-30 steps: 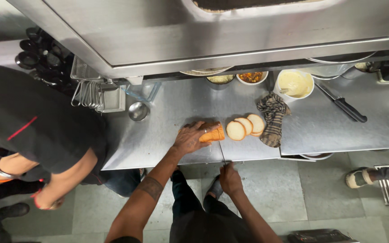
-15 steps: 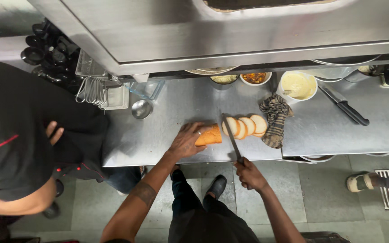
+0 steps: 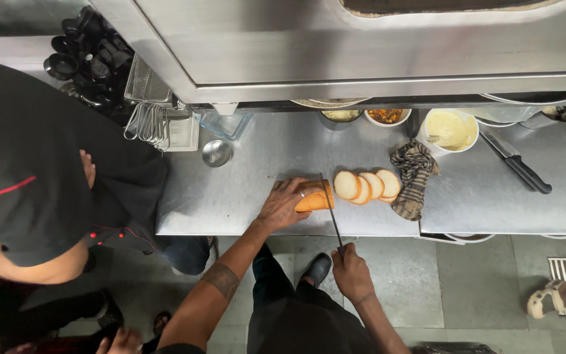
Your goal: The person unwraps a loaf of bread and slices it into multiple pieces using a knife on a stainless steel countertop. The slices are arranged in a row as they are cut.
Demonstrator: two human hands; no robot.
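The left hand (image 3: 284, 203) presses down, fingers closed over a golden-brown bread loaf (image 3: 316, 198) lying on the steel table (image 3: 244, 190). The right hand (image 3: 350, 272) grips a long knife (image 3: 331, 213), its blade at the loaf's cut end, just beside three pale slices (image 3: 368, 186) fanned against a checked cloth (image 3: 414, 178).

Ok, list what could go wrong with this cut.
1. The left hand grips the loaf right beside the knife; a slip could likely nick a finger.
2. The loaf lies near the counter edge, so it might slide off.
3. A co-worker stands close on the left; a bump could jog the right hand.
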